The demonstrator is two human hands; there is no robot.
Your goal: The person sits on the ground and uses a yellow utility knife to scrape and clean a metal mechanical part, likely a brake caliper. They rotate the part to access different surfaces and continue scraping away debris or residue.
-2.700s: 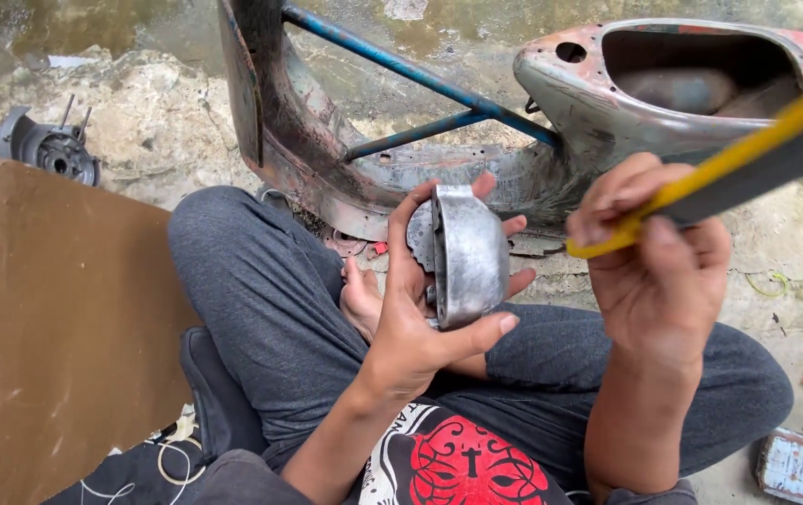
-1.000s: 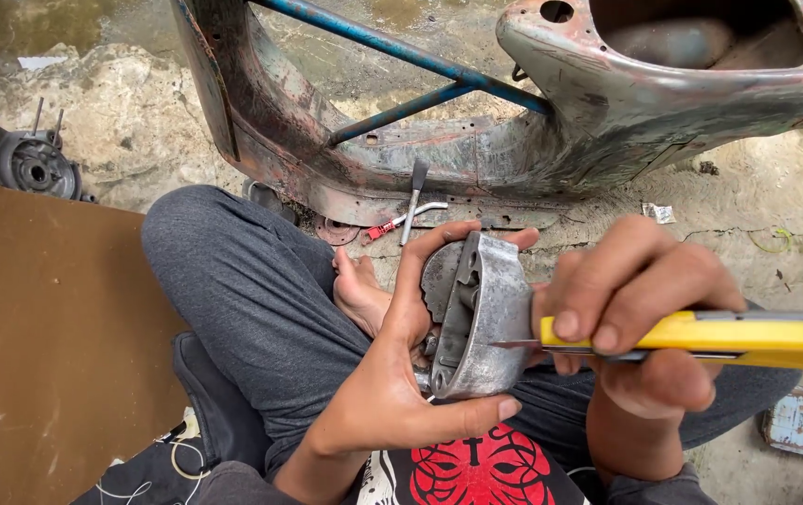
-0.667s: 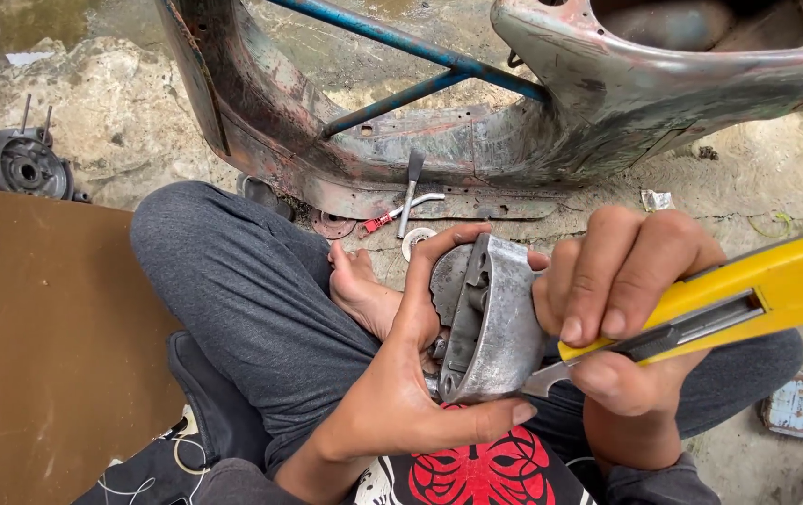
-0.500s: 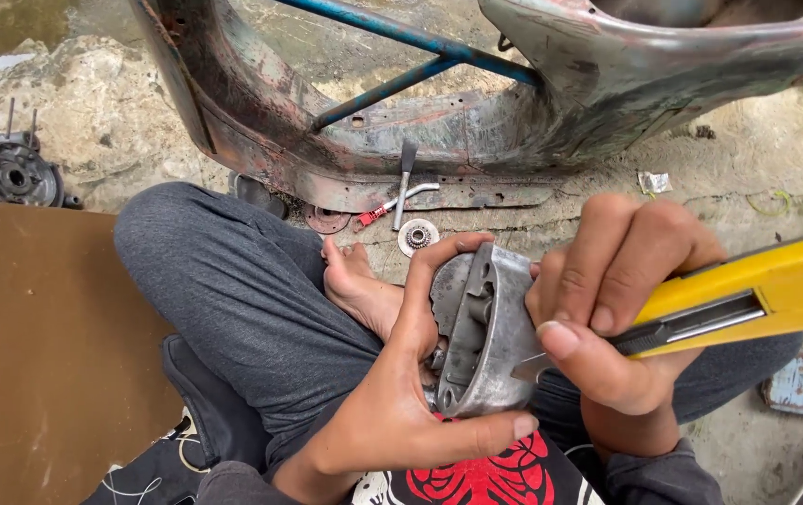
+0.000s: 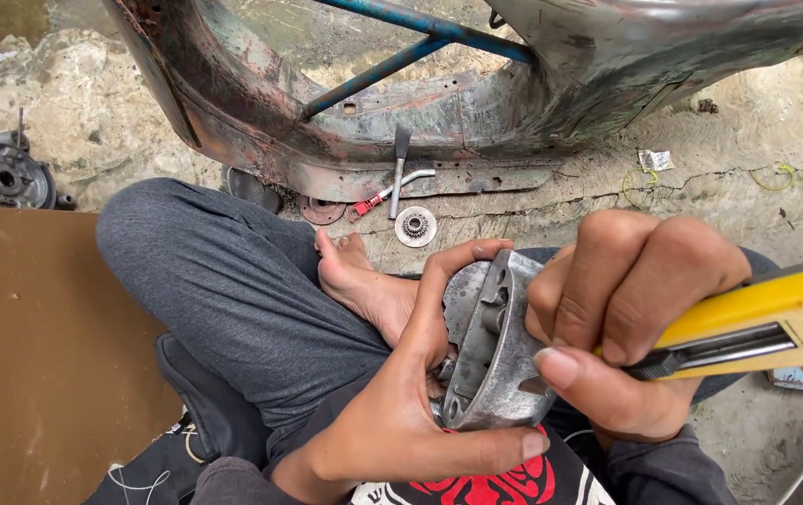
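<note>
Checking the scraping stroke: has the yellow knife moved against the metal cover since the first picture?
Yes. The yellow knife has come down from above the metal cover to its edge.

1. An outdoor, makeshift repair yard: the person sits cross-legged, barefoot, right on rough, stained concrete ground [image 5: 757, 122].
2. A stripped, rusty scooter body shell [image 5: 261, 103] with peeling paint lies just ahead.
3. Loose parts lie beside it: a small gear [image 5: 415, 225], a bent metal tool [image 5: 399, 173], an engine part [image 5: 1, 176] at the left edge.
4. A brown board [image 5: 36, 346] covers the ground at left.
</note>
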